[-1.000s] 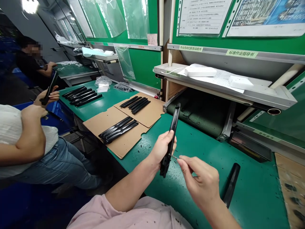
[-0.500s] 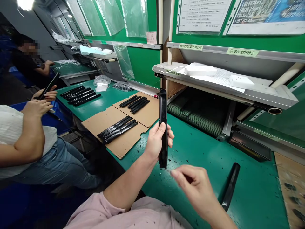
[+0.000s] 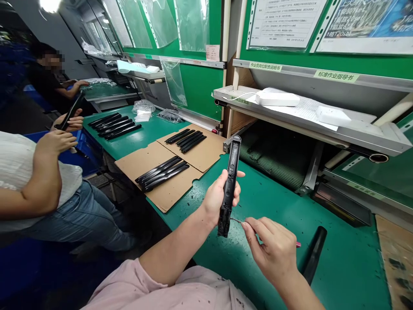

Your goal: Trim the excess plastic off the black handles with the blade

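My left hand [image 3: 217,199] grips a long black plastic part [image 3: 229,183], held nearly upright above the green bench [image 3: 267,215], its ribbed inner side turned toward me. My right hand [image 3: 274,249] pinches a thin metal tool with a pink end [image 3: 238,221]. The tool's tip touches the lower part of the black part. A second black part [image 3: 314,254] lies on the bench just right of my right hand.
Two cardboard sheets [image 3: 161,193] to the left carry rows of black parts [image 3: 161,172]. More parts [image 3: 114,126] lie further along the bench. A person on the left holds a black part [image 3: 72,110]. A ribbed conveyor [image 3: 274,161] runs under a shelf [image 3: 306,116] holding white pieces.
The black part turned in my left hand, so its ribbed side now faces me. My right hand rose again and brought the tool tip back to its lower end.
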The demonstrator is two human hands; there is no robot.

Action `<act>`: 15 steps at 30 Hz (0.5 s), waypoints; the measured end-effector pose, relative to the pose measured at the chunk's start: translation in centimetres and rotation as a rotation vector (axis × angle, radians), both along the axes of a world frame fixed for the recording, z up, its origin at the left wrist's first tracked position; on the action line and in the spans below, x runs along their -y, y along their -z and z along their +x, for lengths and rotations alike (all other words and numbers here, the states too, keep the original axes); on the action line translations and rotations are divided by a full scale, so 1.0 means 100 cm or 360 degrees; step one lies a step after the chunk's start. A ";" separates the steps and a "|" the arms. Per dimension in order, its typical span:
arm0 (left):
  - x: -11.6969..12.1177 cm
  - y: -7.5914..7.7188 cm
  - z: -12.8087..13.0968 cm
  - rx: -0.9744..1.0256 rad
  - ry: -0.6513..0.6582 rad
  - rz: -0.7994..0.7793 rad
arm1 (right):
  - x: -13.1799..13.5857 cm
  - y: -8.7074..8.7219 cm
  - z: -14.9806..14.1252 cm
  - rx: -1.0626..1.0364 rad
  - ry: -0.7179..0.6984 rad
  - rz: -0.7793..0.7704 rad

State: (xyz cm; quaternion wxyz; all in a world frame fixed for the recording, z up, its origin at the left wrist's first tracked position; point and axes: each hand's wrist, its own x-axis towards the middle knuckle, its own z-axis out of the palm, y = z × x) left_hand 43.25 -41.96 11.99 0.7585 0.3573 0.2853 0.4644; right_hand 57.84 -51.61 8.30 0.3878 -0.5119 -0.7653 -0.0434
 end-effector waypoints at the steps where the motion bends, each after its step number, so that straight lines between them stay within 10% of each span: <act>1: 0.001 0.000 0.001 -0.0009 0.0013 -0.0006 | 0.000 0.001 0.001 0.0027 -0.0001 0.0024; 9: 0.009 -0.004 0.005 -0.0284 0.0128 0.0071 | 0.000 -0.003 0.009 0.0259 -0.0056 0.0124; 15: 0.020 -0.014 0.012 -0.0320 0.0395 0.0229 | -0.021 -0.010 0.024 -0.0737 -0.0795 -0.1582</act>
